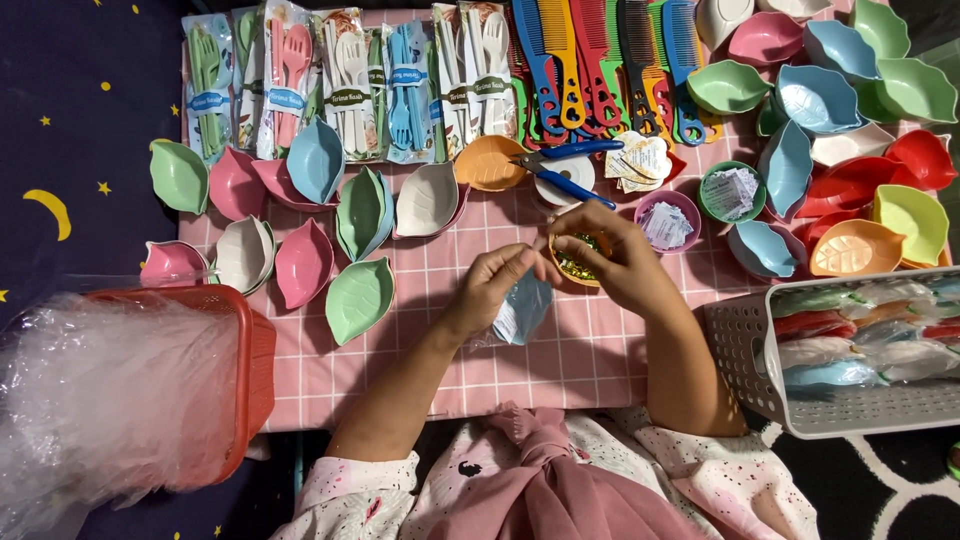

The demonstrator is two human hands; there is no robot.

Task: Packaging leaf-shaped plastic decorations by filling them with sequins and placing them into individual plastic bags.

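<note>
— What did the hands hold?
— The left hand point(490, 290) pinched a wrapped blue dish point(522, 310), hanging just below its closed fingers. The right hand point(610, 262) curled around gold ties point(577, 262), fingertips meeting the left's.

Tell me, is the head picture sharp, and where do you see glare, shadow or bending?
Head view: the pale leaf-shaped plastic dishes look sharp; the clear plastic bags in the red basket glare white at lower left; soft shadows lie under both hands, left hand and right hand; the white basket bends near the right edge.
</note>
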